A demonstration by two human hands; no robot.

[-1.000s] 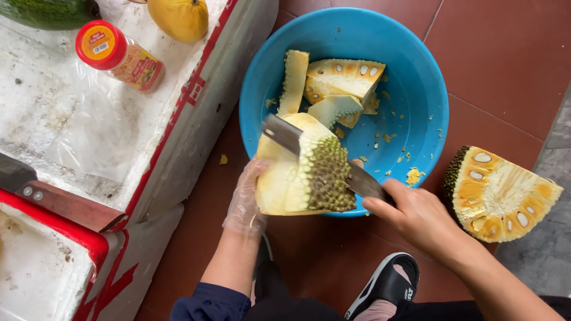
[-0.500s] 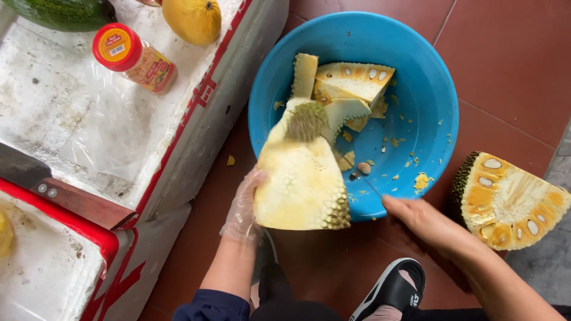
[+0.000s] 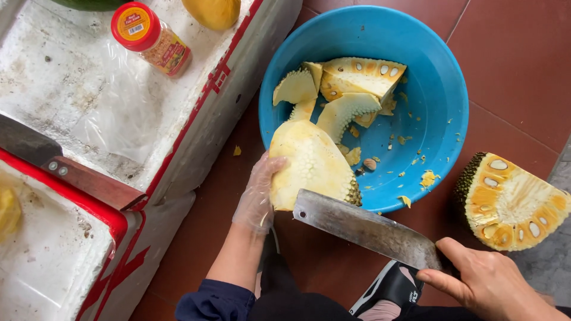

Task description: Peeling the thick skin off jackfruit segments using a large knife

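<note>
My left hand, in a thin clear glove, grips a pale yellow jackfruit piece held over the near rim of a blue basin. A strip of green spiky rind remains on its right lower edge. My right hand holds a steel cleaver by the handle, its blade lying flat just below the fruit piece, pulled back toward me. Several cut rind pieces lie inside the basin.
A jackfruit wedge with orange flesh lies on the red tile floor at right. At left stands a white foam box bearing a red-capped jar, a yellow fruit and a wood-handled knife. A black sandal is below.
The cleaver sliced the green rind off the piece, and the cut strip dropped into the basin. My right hand then drew the blade back toward me, below the fruit.
</note>
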